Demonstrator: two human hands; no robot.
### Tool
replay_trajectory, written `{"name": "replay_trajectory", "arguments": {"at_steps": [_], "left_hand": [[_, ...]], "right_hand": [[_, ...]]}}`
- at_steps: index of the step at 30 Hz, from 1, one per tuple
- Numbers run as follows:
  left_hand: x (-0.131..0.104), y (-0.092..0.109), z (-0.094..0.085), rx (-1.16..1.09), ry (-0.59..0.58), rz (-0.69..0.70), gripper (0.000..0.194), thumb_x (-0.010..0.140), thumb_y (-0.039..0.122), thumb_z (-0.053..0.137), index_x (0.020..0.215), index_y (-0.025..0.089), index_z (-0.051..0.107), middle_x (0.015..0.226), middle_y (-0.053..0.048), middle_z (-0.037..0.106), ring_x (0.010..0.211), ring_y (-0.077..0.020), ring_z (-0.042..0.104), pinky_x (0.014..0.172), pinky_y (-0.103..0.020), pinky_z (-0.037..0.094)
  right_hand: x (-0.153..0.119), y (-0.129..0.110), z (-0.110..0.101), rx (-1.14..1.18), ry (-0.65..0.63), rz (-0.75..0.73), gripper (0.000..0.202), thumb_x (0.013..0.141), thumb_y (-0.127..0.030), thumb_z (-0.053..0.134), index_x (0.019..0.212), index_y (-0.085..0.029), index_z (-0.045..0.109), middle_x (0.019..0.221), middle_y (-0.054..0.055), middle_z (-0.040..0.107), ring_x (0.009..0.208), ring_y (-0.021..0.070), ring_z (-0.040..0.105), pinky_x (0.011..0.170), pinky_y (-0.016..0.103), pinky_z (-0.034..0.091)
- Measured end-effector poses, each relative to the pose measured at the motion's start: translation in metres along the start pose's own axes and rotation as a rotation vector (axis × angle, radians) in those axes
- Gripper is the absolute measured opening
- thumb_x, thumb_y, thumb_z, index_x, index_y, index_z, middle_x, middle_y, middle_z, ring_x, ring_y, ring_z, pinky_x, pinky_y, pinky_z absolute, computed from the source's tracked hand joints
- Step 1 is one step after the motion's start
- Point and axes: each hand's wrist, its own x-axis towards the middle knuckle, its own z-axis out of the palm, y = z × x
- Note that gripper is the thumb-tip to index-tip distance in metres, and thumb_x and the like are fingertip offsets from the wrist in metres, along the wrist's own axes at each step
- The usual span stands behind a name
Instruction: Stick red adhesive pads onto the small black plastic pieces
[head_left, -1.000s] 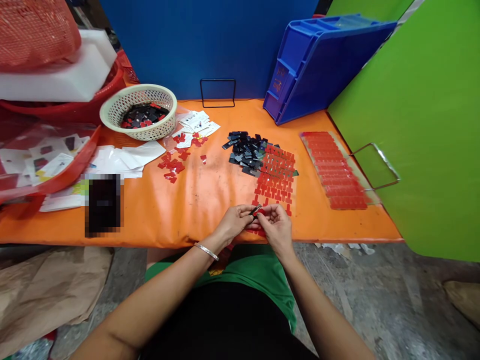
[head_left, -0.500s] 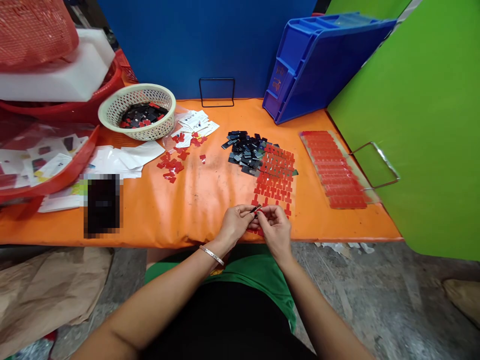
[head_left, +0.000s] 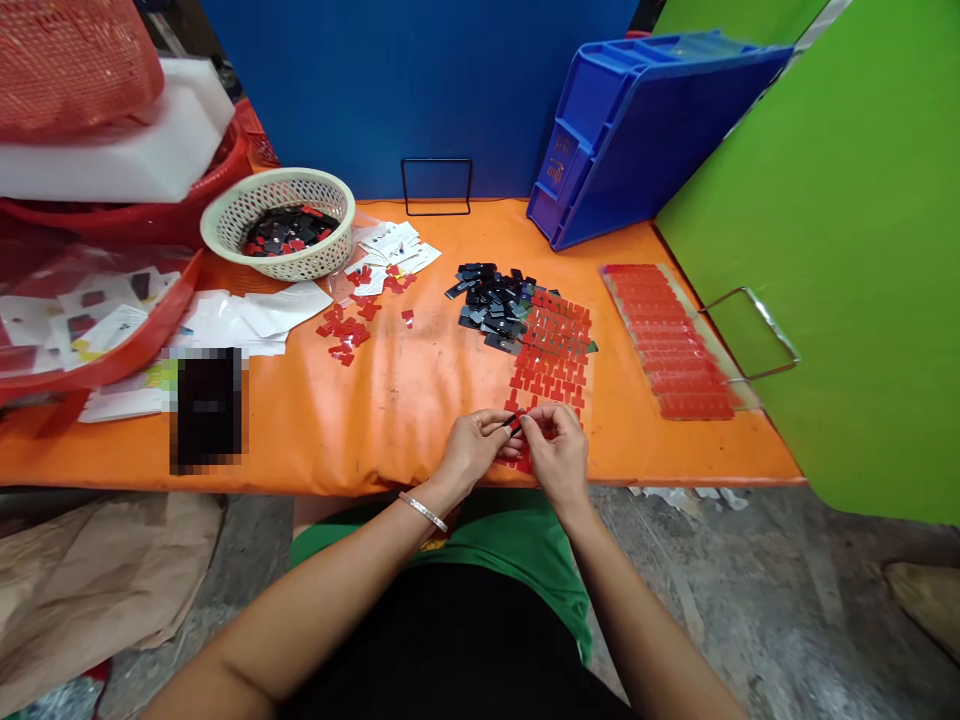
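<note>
Orange sheeting [head_left: 435, 400] covers a workbench seen from the worker's own viewpoint. At far left, an open-weave red plastic basket [head_left: 75, 75] rests on a white foam block [head_left: 120, 165]. Next comes a cream oval plastic basket [head_left: 216, 228] holding mixed black and red pieces, then loose, shiny red cut-outs [head_left: 345, 328] scattered near white paper slips [head_left: 390, 240]. Near the front edge, the left hand [head_left: 469, 452] pinches a small black flat strip [head_left: 511, 426] between thumb and fingers, wrist angled inward, a silver bangle [head_left: 424, 511] on the forearm side. Beyond it lies a heap of glossy black rectangular pieces [head_left: 491, 300]. A bit of red [head_left: 517, 420] shows against the strip, at the right hand's fingertips. Compared with half a second earlier, those fingertips sit slightly farther forward and the red shows more plainly along the black, so the two seem to be in contact. The right hand [head_left: 561, 455] is bent at the knuckles, thumb and forefinger closed on the red bit. Under and beyond the hands spreads a clear sheet of red T-shaped stickers [head_left: 551, 370]; farther right stand a blue plastic crate [head_left: 645, 150] and a red-striped sheet [head_left: 671, 345].
</note>
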Motion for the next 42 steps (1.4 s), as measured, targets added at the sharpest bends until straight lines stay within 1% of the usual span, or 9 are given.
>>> {"name": "replay_trajectory", "arguments": {"at_steps": [15,18,20,24,29,31,34,39,42], "left_hand": [[-0.002,-0.001,-0.002,-0.002,-0.013,0.017,0.012,0.076,0.008,0.064,0.088,0.006,0.065,0.066,-0.006,0.069,0.057,-0.0128,0.066,0.065,-0.025,0.055],[-0.002,0.0,-0.005,-0.017,-0.024,0.016,0.015,0.076,0.01,0.065,0.09,0.006,0.064,0.065,-0.006,0.069,0.057,-0.0125,0.066,0.066,-0.025,0.055],[-0.002,0.0,-0.006,-0.023,-0.03,0.016,0.018,0.075,0.011,0.067,0.091,0.006,0.064,0.065,-0.006,0.069,0.057,-0.0123,0.065,0.066,-0.025,0.054],[-0.002,-0.003,-0.005,-0.035,-0.023,0.02,0.019,0.072,0.012,0.068,0.09,0.006,0.064,0.064,-0.005,0.068,0.055,-0.011,0.064,0.063,-0.023,0.053],[-0.005,-0.002,-0.007,-0.056,-0.099,-0.002,0.024,0.069,0.021,0.073,0.088,0.008,0.066,0.07,-0.007,0.069,0.055,-0.0113,0.064,0.062,-0.024,0.053],[-0.002,0.015,-0.016,-0.055,-0.109,0.051,0.024,0.071,0.022,0.071,0.089,0.008,0.067,0.074,-0.008,0.07,0.059,-0.0119,0.065,0.064,-0.024,0.053],[0.011,0.071,-0.049,-0.014,-0.001,0.253,0.02,0.077,0.018,0.064,0.095,0.009,0.067,0.078,-0.007,0.07,0.063,-0.0107,0.065,0.068,-0.024,0.053],[0.051,0.199,-0.137,0.137,0.516,0.625,0.023,0.081,0.003,0.05,0.1,0.008,0.062,0.079,-0.004,0.064,0.062,-0.0061,0.061,0.073,-0.023,0.051],[0.069,0.252,-0.184,0.25,0.769,0.729,0.023,0.082,0.002,0.048,0.103,0.005,0.057,0.076,-0.002,0.06,0.061,-0.0059,0.058,0.075,-0.027,0.051]], "right_hand": [[0.0,0.004,0.003,0.135,-0.027,0.219,0.024,0.075,-0.04,0.064,0.078,-0.019,0.054,0.075,0.001,0.059,0.057,0.0126,0.056,0.054,0.026,0.048],[0.003,0.0,0.002,0.234,0.053,0.281,0.043,0.065,-0.04,0.074,0.094,-0.021,0.048,0.075,-0.003,0.058,0.047,0.0088,0.052,0.047,0.023,0.046],[0.006,0.0,-0.001,0.305,0.022,0.324,0.053,0.059,-0.043,0.077,0.098,-0.02,0.048,0.07,-0.004,0.058,0.045,0.0085,0.05,0.045,0.022,0.043],[0.009,0.003,-0.008,0.326,-0.215,0.356,0.043,0.064,-0.057,0.069,0.075,-0.016,0.061,0.055,-0.002,0.057,0.044,0.0102,0.049,0.041,0.022,0.038],[0.007,0.007,-0.007,0.275,-0.183,0.463,0.049,0.072,-0.064,0.059,0.06,-0.016,0.059,0.037,-0.004,0.044,0.029,0.0075,0.034,0.029,0.02,0.024],[0.006,0.006,-0.005,0.317,-0.148,0.522,0.052,0.071,-0.067,0.056,0.067,-0.016,0.061,0.04,-0.003,0.048,0.027,0.0074,0.034,0.027,0.019,0.023],[0.003,0.002,-0.001,0.36,-0.123,0.545,0.054,0.068,-0.068,0.058,0.074,-0.015,0.062,0.044,-0.002,0.053,0.027,0.007,0.035,0.026,0.019,0.024],[0.001,0.004,0.004,0.324,-0.061,0.508,0.055,0.07,-0.069,0.056,0.073,-0.014,0.061,0.044,-0.002,0.052,0.028,0.0074,0.035,0.026,0.02,0.025],[0.001,0.009,0.006,0.319,-0.043,0.495,0.055,0.073,-0.069,0.052,0.073,-0.014,0.062,0.045,-0.001,0.053,0.028,0.0074,0.035,0.027,0.021,0.025]]}}
